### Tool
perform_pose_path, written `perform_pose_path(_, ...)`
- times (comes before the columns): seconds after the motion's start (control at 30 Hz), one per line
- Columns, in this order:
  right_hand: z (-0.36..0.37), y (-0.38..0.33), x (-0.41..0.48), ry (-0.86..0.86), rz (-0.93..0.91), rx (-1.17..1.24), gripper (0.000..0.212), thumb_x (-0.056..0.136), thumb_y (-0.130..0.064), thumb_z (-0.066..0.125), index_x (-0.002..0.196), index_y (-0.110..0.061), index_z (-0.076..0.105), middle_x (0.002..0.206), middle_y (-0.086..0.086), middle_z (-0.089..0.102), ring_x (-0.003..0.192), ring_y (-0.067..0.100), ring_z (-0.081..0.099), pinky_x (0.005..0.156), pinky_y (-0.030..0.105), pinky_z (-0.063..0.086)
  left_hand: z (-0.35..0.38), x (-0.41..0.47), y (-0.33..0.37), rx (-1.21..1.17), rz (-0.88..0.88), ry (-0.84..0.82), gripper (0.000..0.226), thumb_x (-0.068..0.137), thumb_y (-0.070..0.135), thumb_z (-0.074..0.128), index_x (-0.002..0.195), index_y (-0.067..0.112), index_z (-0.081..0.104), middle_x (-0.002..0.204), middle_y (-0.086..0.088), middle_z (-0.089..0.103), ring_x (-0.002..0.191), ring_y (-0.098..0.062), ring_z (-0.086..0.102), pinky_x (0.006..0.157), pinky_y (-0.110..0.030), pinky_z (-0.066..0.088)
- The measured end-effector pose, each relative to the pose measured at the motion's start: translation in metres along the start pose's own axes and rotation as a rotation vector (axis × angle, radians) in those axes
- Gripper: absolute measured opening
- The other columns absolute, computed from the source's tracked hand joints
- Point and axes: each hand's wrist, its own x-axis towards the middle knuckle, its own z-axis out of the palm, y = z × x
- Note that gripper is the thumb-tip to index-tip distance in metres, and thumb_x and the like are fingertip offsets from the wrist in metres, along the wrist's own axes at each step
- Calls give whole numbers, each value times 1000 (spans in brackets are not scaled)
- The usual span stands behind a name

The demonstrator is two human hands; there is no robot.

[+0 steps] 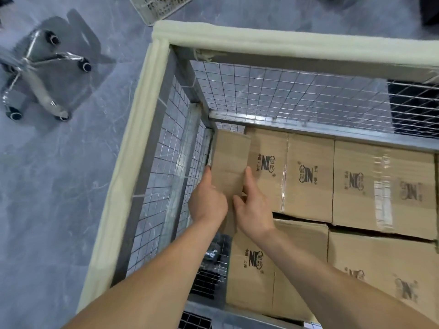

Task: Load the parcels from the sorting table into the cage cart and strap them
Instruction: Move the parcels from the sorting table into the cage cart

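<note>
A narrow plain cardboard parcel [229, 162] stands on edge in the far left corner of the cage cart [285, 43], against the left mesh wall. My left hand [207, 200] grips its left side and my right hand [253, 205] grips its right side, thumbs pointing up the box. Several taped cardboard parcels with printed logos [308, 176] lie packed flat in the cart to the right and nearer me [256, 269]. No strap is in view.
The cart's top rails are wrapped in pale foam padding [133, 143]. A chair base with castors [42, 74] stands on the grey floor at left. A wire basket [161, 8] sits beyond the cart. A dark gap [211, 274] lies along the cart's left wall.
</note>
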Motion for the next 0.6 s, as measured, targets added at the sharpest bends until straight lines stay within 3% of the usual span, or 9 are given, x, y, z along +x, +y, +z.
perform_pose_path(0.1,-1,-3,8,-32,-26,-16,82,98,-6,54,160,-26,6,146,5,51,123,22,57,104,23,40,3,14,2,-27,-26,-11,65,97,5,38,155,31,26,135,-3,59,110,-25,57,85,-31,44)
perform_pose_path(0.17,-4,-4,20,-56,-59,-60,82,95,-2,55,160,-24,10,144,6,54,118,23,60,104,26,43,7,30,7,-56,-18,-25,67,95,2,39,155,30,27,141,-4,55,119,-26,56,91,-30,44)
perform_pose_path(0.27,-6,0,40,-44,-158,-179,78,87,3,56,157,-16,27,149,8,48,132,26,48,112,32,37,15,53,9,-44,6,-71,73,91,-2,42,156,28,24,146,-4,50,128,-27,51,103,-34,45)
perform_pose_path(0.37,-4,16,57,-33,-275,-410,68,79,3,59,144,-13,45,138,8,51,115,34,48,99,41,44,25,69,2,9,27,-80,70,92,4,46,155,30,27,138,-6,57,118,-29,57,97,-36,48)
perform_pose_path(0.47,0,31,67,-84,-334,-644,75,77,-5,65,146,-13,39,149,11,36,115,34,42,93,39,43,31,79,-1,86,-5,-78,72,95,6,46,157,32,17,132,-10,59,115,-31,57,89,-34,46)
perform_pose_path(0.6,1,30,67,-108,-318,-818,88,79,-16,69,154,-16,24,161,15,15,130,38,33,101,47,42,31,80,0,221,13,-47,68,99,13,40,157,35,11,127,-13,58,109,-33,58,78,-35,45)
